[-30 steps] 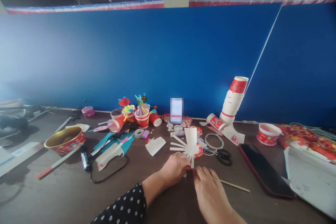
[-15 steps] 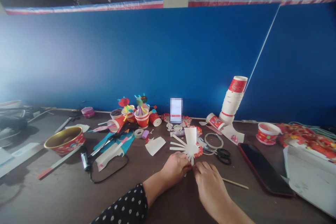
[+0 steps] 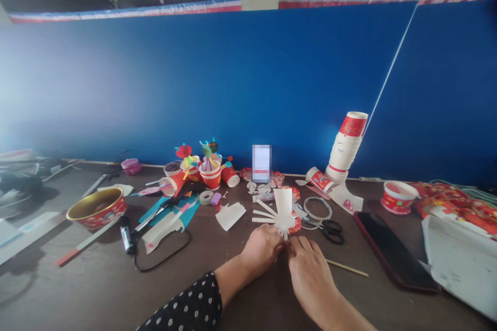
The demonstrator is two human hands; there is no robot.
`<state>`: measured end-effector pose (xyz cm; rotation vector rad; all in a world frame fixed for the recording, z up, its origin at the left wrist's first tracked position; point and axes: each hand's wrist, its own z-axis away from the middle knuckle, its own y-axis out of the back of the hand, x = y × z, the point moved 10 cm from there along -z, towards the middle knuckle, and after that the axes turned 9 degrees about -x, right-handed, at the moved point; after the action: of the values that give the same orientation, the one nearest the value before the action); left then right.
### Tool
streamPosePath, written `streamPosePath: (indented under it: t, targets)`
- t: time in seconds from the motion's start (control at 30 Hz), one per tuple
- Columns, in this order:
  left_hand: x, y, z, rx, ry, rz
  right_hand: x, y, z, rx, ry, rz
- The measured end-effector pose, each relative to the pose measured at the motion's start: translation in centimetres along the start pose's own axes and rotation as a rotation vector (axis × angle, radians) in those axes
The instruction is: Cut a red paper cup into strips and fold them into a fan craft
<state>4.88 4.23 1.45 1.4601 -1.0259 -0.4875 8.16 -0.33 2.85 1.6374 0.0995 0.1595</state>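
Observation:
A paper cup cut into strips (image 3: 284, 212) lies splayed in front of me, white inside up, with one broad flap pointing away and narrow strips fanned to the left. My left hand (image 3: 262, 249) is closed at its near edge, fingertips pinching a near strip. Close against it, my right hand (image 3: 308, 264) is also closed at the strip ends, its fingertips bent down and partly hidden. The fingers of both hands cover the strip ends. Beside my right hand lies a thin wooden stick (image 3: 347, 268).
Scissors (image 3: 330, 230) and a tape roll (image 3: 317, 209) lie right of the cut cup. Further right are a dark phone (image 3: 394, 251) and a leaning stack of cups (image 3: 345, 147). Leftward stand decorated cups (image 3: 210, 178), a glue gun (image 3: 126, 235) and a gold-lined bowl (image 3: 97, 209). A lit phone (image 3: 261, 164) stands behind.
Both hands stay together at the near strips, with only slight finger movement. The whole view has shifted a little; the cut cup keeps its place.

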Motion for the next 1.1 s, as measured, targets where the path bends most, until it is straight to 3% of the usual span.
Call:
streamPosePath:
  t: [0.3, 0.5, 0.7, 0.87, 1.1]
  targets:
    - [0.2, 0.3, 0.2, 0.053, -0.015, 0.001, 3.2, 0.7, 0.1, 0.039, -0.055, -0.232]
    - [0.5, 0.5, 0.2, 0.059, -0.019, 0.003, 2.7, 0.8, -0.6, 0.083, 0.000, -0.327]
    - [1.1, 0.5, 0.4, -0.014, -0.020, 0.039, 2.3, 0.6, -0.6, 0.096, 0.043, -0.298]
    - [1.4, 1.2, 1.0, -0.015, -0.061, 0.089, 2.4, 0.4, -0.2, 0.078, 0.020, -0.292]
    - [2.2, 0.4, 0.9, 0.016, -0.167, -0.011, 2.4, 0.0, -0.1, 0.003, -0.043, -0.194]
